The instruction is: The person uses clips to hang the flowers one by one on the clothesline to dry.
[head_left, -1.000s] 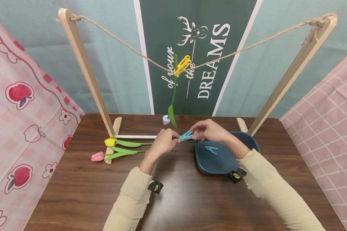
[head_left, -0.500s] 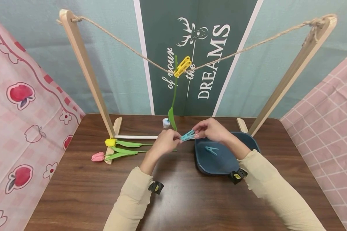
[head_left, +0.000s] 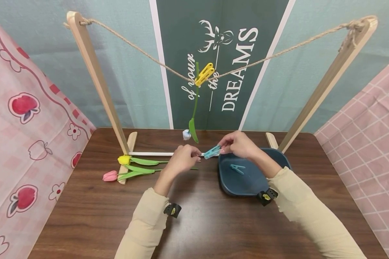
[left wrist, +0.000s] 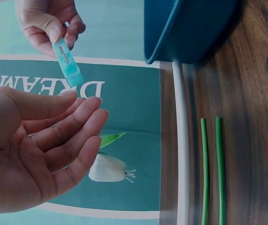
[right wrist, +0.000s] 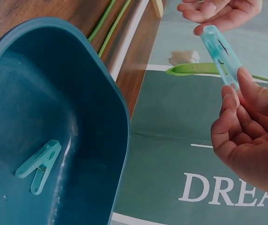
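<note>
My right hand (head_left: 238, 144) pinches a light blue clothespin (head_left: 212, 152) by its handle end, over the left rim of a dark blue basin (head_left: 223, 180). Just left of the clothespin is my left hand (head_left: 183, 158); in the left wrist view its fingers (left wrist: 73, 129) are relaxed and hold nothing. A second clothespin (right wrist: 39, 165) of the same colour lies inside the basin. Behind my hands a white tulip (head_left: 186, 135) hangs head down, its stem held to a rope (head_left: 142, 51) by a yellow clothespin (head_left: 204, 74).
Two wooden posts (head_left: 94, 72) carry the sagging rope. A white rod (head_left: 152, 154) runs along the stand's base. A yellow tulip (head_left: 124, 160) and a pink tulip (head_left: 110, 176) lie on the brown table (head_left: 84, 216) at left. Printed cloths (head_left: 22, 108) surround the table.
My left hand has let go of the light blue clothespin and drawn slightly left. The right hand keeps hold of it and has shifted slightly right.
</note>
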Tool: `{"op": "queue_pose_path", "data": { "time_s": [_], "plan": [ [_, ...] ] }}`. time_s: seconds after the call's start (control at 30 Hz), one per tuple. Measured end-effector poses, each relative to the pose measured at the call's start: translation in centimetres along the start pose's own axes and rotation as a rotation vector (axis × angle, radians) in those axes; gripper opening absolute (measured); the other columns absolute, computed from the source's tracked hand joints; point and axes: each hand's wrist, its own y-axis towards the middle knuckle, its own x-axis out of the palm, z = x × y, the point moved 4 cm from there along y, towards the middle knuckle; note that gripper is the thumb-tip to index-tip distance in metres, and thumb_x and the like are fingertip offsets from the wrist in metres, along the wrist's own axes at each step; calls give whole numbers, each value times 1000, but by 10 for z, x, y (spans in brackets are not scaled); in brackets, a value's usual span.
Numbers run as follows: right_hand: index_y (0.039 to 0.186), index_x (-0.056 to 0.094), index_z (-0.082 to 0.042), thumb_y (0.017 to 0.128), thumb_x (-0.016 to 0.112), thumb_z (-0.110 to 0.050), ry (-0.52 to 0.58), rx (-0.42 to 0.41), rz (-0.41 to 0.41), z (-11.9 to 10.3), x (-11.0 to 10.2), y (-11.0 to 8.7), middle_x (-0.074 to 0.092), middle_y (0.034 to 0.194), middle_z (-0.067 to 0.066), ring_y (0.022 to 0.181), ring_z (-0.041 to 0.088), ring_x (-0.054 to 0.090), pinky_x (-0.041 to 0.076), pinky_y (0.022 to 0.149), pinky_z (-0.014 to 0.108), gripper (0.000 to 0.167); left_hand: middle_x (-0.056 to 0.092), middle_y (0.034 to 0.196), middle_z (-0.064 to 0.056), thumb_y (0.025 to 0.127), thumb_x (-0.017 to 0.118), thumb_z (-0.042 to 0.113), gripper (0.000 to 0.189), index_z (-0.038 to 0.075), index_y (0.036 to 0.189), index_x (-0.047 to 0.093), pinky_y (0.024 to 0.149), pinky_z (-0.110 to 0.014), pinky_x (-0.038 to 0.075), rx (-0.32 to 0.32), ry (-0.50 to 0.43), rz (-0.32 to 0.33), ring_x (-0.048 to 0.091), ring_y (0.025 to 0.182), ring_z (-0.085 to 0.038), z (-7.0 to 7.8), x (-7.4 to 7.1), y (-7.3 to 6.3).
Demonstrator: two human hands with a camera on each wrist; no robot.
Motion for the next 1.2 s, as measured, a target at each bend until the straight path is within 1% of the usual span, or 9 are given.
{"op": "queue_pose_path", "data": {
  "time_s": [0.13, 0.3, 0.5, 0.7, 0.97, 1.2],
  "plan": [
    [87, 67, 6, 78, 66, 5, -6, -13, 14, 0, -1, 0, 62, 71, 6, 66, 16, 54, 45, 61, 30, 9, 67, 80, -3, 85, 62, 8, 15, 2, 98, 69, 64, -30, 46, 0, -9, 21, 59, 72, -15, -3, -5, -2],
    [84, 66, 6, 79, 65, 6, -13, -34, 26, 1, -3, -1, 61, 69, 7, 64, 18, 53, 43, 60, 30, 6, 66, 80, -3, 86, 61, 7, 15, 3, 98, 68, 64, -30, 46, -16, -15, 26, 59, 72, -15, -9, -7, -4],
    [82, 66, 5, 78, 65, 7, -11, -45, 29, 1, -4, -2, 61, 68, 7, 63, 18, 52, 41, 58, 29, 4, 66, 80, -2, 86, 61, 7, 14, 5, 98, 68, 66, -31, 46, -38, -23, 39, 60, 75, -15, -14, -10, -6],
    [77, 66, 2, 77, 66, 6, -18, -48, 42, -1, -4, -3, 61, 66, 5, 62, 16, 52, 41, 57, 28, 4, 66, 81, -2, 85, 62, 8, 15, 4, 99, 68, 67, -32, 46, -42, -25, 43, 60, 75, -16, -19, -11, -6],
    [75, 66, 1, 76, 67, 7, -15, -36, 61, 0, -5, -3, 61, 65, 4, 60, 15, 51, 42, 56, 28, 5, 65, 76, -2, 85, 62, 7, 13, 4, 97, 68, 64, -30, 45, -49, -32, 57, 58, 70, -14, -24, -11, -8],
    [75, 66, 1, 77, 66, 6, -25, -39, 58, 1, -7, -4, 60, 64, 3, 59, 15, 51, 42, 55, 28, 5, 65, 74, 0, 84, 63, 8, 14, 4, 96, 68, 66, -31, 46, -43, -13, 64, 59, 70, -14, -30, -11, -9]
  ]
}}
